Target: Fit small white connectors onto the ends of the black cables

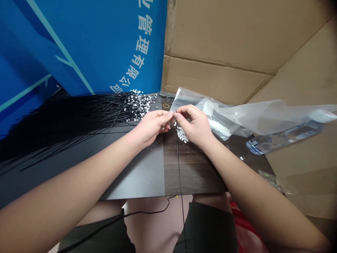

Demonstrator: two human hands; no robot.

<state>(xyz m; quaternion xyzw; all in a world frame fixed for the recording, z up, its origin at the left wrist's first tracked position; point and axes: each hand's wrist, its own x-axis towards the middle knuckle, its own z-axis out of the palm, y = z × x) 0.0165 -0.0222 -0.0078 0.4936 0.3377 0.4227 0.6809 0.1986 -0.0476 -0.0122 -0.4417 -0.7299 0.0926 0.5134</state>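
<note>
Thin black wire (179, 172) is rising from below the near edge of the dark table (196, 172), while a red plastic bag (243, 225) is sitting low on the near right, its contents hidden, and a looser black cord (147, 211) is trailing across the person's lap. Up at the wire's top end, the left hand (151, 126) and right hand (195, 128) are meeting in a tight pinch: the right is clenching the wire between thumb and forefinger, and the left is pressed against it, though whatever tiny part it grasps is hidden by the fingers. The step in hand looks like close fingertip work on this single wire, and it is calling for a steady pinch. Just below the hands, a small heap of white pieces (182, 135) is lying on the table. To the right, a clear plastic bag (219, 123) is holding more white pieces, and a water bottle (284, 137) is lying on its side. Farther left, a mass of black wires (79, 119) is fanning across the table, with white pieces clustered at their far ends (139, 103). Behind everything, a blue banner (92, 45) and brown cardboard (223, 42) are standing.
</note>
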